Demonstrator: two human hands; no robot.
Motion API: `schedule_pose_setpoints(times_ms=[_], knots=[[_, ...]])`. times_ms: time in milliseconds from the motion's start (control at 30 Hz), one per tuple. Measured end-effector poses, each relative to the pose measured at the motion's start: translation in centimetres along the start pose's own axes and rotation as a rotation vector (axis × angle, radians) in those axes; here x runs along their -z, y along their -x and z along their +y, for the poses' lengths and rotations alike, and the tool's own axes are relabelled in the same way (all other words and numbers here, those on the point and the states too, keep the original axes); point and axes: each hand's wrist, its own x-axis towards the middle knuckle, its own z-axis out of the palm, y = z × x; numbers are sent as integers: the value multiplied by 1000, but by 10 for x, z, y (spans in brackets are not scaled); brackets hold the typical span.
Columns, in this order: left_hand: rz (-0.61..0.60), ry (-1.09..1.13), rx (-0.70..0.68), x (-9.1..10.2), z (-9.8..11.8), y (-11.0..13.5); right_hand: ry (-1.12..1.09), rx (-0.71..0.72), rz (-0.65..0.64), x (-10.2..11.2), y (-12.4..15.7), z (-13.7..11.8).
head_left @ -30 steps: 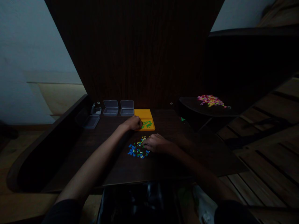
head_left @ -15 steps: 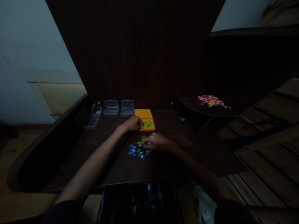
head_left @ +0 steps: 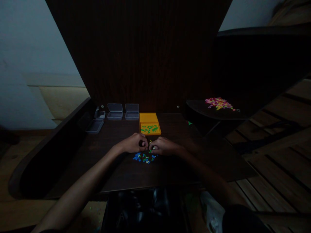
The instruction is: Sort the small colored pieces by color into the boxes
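A small pile of tiny coloured pieces [head_left: 144, 157], mostly blue and green, lies on the dark wooden table [head_left: 136, 178]. My left hand [head_left: 133, 144] and my right hand [head_left: 163, 146] rest side by side on the far edge of that pile, both with fingers curled down into it. What their fingertips pinch is too small and dark to make out. Just beyond the hands stands an open orange box [head_left: 149, 124] with green pieces in its near half.
Two clear plastic boxes [head_left: 123, 111] stand open at the back of the table, with smaller clear ones [head_left: 95, 126] to their left. A dark raised shelf at right bears a heap of pink and yellow pieces [head_left: 218, 103]. A wooden slatted floor lies right.
My left hand has drawn back from the orange box to the near pile and now sits beside my right hand. The right hand has barely shifted.
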Motion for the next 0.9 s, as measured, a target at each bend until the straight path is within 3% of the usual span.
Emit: schedule_pose_setpoints(times_ms=[267, 900], knots=[[71, -52, 66, -30, 5, 5, -29, -13, 28, 2, 4, -3], [33, -91, 110, -29, 18, 1, -51, 5, 45, 1, 3, 1]])
